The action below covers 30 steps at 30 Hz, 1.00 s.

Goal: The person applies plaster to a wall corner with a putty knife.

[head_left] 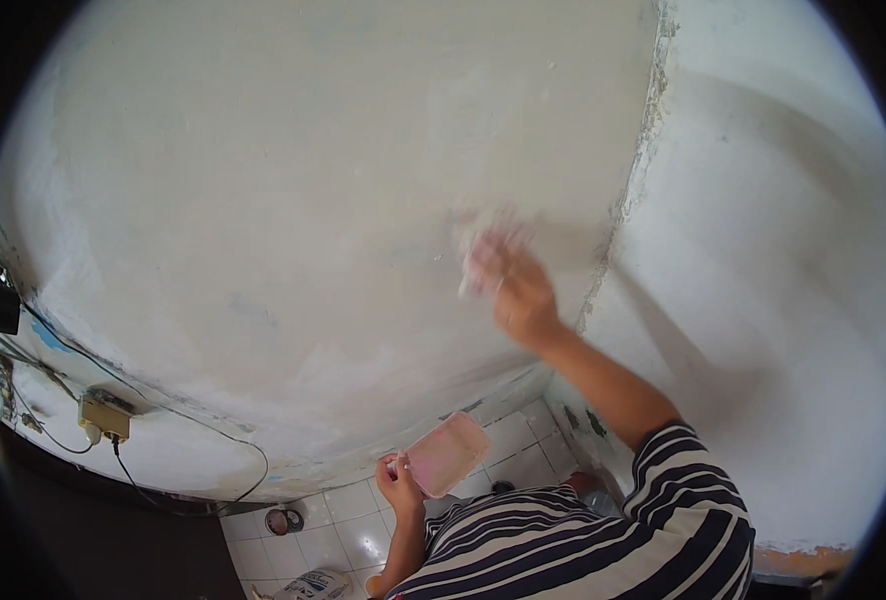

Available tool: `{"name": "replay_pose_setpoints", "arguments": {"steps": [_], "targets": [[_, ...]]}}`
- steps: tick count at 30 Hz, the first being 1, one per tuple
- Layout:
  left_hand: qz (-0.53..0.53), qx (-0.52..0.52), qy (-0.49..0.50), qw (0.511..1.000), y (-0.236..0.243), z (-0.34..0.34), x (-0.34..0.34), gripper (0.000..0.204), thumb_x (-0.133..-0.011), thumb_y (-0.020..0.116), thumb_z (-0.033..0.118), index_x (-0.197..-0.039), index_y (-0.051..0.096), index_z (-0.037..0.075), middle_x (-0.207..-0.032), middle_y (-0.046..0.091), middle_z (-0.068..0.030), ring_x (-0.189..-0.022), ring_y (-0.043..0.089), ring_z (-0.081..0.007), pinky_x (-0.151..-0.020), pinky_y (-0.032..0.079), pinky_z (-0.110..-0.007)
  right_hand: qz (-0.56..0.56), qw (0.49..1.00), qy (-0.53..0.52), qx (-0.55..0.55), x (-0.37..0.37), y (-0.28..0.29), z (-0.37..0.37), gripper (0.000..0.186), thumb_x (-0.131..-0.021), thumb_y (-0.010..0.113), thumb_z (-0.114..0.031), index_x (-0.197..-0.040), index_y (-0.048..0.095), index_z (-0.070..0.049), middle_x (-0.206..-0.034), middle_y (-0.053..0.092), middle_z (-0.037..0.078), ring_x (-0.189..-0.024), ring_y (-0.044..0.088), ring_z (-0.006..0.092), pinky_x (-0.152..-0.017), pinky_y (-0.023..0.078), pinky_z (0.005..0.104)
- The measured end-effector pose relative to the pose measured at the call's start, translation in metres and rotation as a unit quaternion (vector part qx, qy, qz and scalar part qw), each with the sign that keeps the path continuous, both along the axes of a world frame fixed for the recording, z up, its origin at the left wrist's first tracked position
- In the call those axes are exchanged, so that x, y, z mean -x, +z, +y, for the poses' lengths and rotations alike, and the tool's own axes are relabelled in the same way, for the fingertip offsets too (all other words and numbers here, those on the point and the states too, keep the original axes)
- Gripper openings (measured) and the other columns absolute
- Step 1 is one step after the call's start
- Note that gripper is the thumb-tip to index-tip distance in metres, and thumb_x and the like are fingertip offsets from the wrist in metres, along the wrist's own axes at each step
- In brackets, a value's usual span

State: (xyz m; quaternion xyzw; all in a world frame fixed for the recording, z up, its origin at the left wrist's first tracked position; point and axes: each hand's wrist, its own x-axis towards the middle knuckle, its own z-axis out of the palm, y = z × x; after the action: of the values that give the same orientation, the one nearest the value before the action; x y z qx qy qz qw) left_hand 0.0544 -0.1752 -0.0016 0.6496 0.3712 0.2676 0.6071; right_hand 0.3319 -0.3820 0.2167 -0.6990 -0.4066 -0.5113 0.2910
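Note:
My right hand [516, 290] is raised to the wall in front of me, smeared by motion. Its fingers are closed around what looks like a crumpled, pale pinkish rag [478, 262] against the plaster; its exact edges are lost in the blur. Lower down, my left hand [400, 482] grips the left edge of a shallow pink rectangular plastic tub [449, 455], tilted so that its inside shows pinkish-white smears. The wall [293, 180] is greyish beige with whitish patches.
A rough, flaking corner [643, 150] joins a white wall [763, 300] on the right. At left hangs a yellowed socket box [106, 415] with plugs and dark cables. Below, on white floor tiles [348, 500], stand a small round container [281, 521] and a printed white container [315, 585].

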Motion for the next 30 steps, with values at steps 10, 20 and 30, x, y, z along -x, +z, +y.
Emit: {"name": "replay_pose_setpoints", "arguments": {"steps": [10,20,30], "targets": [[-0.014,0.009,-0.012,1.000,0.006,0.003,-0.001,0.020,-0.098,0.070,0.025,-0.096,0.060,0.008,-0.068,0.048,0.0041,-0.061,0.045,-0.0065,-0.055,0.035,-0.026,-0.051,0.979,-0.056,-0.187,-0.033,0.140,-0.066,0.055,-0.084,0.053,0.014,-0.136,0.062,-0.002,-0.137,0.065,0.018,-0.126,0.063,0.0367,-0.106,0.051,0.0439],[-0.006,-0.017,-0.022,1.000,-0.001,-0.001,-0.003,0.019,-0.097,0.070,0.024,-0.095,0.061,0.007,-0.067,0.048,0.0036,-0.060,0.045,-0.0069,-0.054,0.035,-0.027,0.041,0.998,0.029,-0.023,0.023,0.015,-0.030,0.049,-0.081,0.056,0.008,-0.126,0.070,-0.008,-0.129,0.070,0.013,-0.125,0.065,0.0324,-0.105,0.051,0.0479],[-0.002,-0.015,-0.047,0.999,0.002,-0.012,-0.009,0.023,-0.097,0.071,0.028,-0.096,0.061,0.007,-0.067,0.049,0.0030,-0.061,0.045,-0.0073,-0.055,0.035,-0.027,-0.028,0.993,-0.101,-0.048,-0.044,0.092,-0.050,0.055,-0.081,0.057,0.013,-0.131,0.067,-0.008,-0.136,0.066,0.014,-0.131,0.060,0.0339,-0.108,0.049,0.0461]]}}
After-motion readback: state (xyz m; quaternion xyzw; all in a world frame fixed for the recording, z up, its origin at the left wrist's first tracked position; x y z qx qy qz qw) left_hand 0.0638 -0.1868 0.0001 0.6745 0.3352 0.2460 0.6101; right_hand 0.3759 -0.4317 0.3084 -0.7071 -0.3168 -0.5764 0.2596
